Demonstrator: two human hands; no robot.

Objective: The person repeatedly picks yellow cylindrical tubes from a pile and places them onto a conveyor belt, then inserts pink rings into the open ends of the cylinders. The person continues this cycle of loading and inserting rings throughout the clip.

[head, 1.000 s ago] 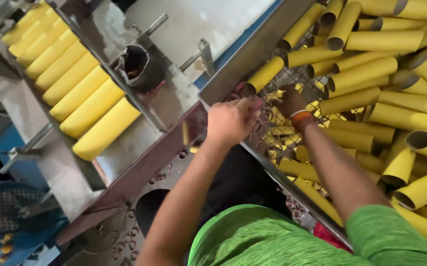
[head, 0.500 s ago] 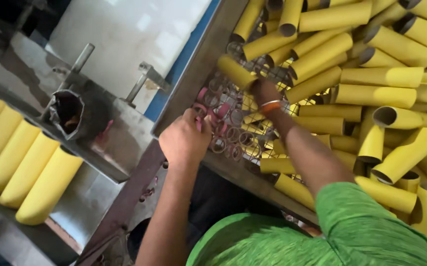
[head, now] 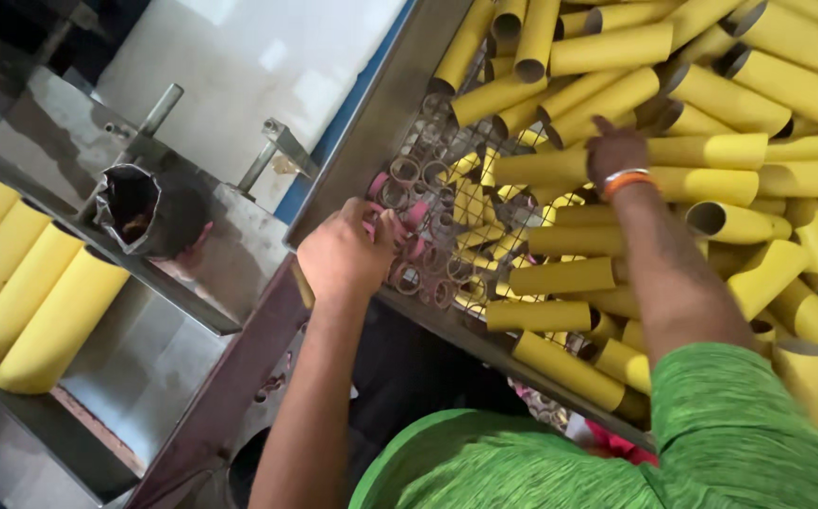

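A person in a green shirt point(head: 560, 462) is leaning over a metal bin point(head: 385, 113) heaped with yellow cardboard tubes point(head: 616, 47), both bare arms reaching in. The left hand point(head: 345, 253) is curling over a cluster of short pink and brown cardboard rings point(head: 407, 203) lying on the wire mesh floor point(head: 446, 141) of the bin; its fingers are drawn together over the rings at the fingertips, though whether any ring is actually pinched cannot be told from this angle. More rings are lying loose just beyond and below the knuckles, spread across the mesh between the hand and the tube pile.

The right hand point(head: 614, 151), an orange band point(head: 626, 179) circling its wrist, is resting palm down on a long yellow tube point(head: 701, 151) that is lying crosswise on the heap. The fingers are lying flat along the tube rather than wrapping it, so the hand is pressing, not clamping. Tubes are stacking up on every side of this hand, some showing open dark ends.

Well apart from the left hand, on the far side of the bin's steel wall, a dark, ragged-mouthed metal spout point(head: 140, 207) is standing on a steel deck point(head: 230, 254). Further out from it, a row of finished yellow rolls point(head: 27, 292) is lying side by side in a sloping steel tray point(head: 98, 405).
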